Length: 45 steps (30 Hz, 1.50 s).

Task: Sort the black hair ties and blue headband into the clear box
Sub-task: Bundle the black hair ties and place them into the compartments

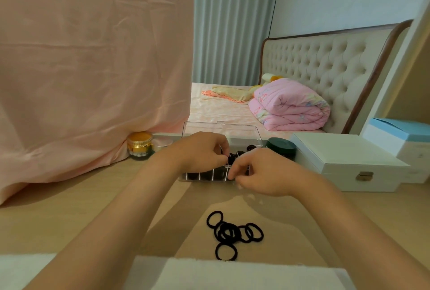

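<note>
We logged left hand curled, pinching a black hair tie over the clear box. Our right hand curled at its front wall; grip unclear. Nearer us, loose ties lay piled on table, apart from box.

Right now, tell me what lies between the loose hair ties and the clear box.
Only bare table lies between the hair ties and the open clear box. The left hand and right hand are over its compartments.
</note>
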Tool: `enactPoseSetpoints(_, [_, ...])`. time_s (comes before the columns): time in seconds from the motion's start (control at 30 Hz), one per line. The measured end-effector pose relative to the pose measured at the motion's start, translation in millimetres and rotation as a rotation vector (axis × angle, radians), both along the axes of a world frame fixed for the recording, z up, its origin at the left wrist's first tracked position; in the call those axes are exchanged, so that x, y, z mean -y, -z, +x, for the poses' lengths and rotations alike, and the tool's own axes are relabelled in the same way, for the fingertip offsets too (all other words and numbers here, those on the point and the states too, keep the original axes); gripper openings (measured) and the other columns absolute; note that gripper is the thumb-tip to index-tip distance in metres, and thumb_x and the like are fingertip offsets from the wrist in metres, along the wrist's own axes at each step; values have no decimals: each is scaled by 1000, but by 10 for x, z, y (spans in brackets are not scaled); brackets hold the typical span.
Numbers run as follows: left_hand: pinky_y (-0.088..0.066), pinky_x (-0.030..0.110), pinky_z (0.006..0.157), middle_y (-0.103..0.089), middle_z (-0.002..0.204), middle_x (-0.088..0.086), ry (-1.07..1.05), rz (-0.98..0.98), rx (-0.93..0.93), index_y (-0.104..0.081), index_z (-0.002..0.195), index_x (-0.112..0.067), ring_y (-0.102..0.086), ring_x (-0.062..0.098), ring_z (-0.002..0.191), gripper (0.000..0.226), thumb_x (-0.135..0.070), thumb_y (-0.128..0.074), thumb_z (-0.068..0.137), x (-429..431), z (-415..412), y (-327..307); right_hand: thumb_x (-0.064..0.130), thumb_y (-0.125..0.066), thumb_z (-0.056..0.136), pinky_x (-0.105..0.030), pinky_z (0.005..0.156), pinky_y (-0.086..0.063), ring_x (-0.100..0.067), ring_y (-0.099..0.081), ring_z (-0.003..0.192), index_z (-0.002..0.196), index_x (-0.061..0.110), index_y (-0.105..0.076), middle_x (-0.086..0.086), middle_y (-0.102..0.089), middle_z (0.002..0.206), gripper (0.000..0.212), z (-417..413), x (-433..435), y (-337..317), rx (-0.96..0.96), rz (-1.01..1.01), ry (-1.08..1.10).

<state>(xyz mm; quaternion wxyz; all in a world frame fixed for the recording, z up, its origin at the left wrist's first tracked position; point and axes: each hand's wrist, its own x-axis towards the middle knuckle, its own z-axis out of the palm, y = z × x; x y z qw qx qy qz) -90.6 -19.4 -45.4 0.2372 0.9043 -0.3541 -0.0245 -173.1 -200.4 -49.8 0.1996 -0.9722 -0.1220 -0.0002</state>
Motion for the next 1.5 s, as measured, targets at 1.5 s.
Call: enactPoseSetpoints(1.5, [-48, 28, 70, -61, 88, -3, 25, 537, -41, -67, 108, -13, -58, 20, 83, 27, -36, -60, 95, -78, -379, 406, 19, -78, 87, -17, 53, -51, -1, -64, 53, 94, 26, -70, 8, -71, 70, 12, -176, -123, 246, -383, 11, -42])
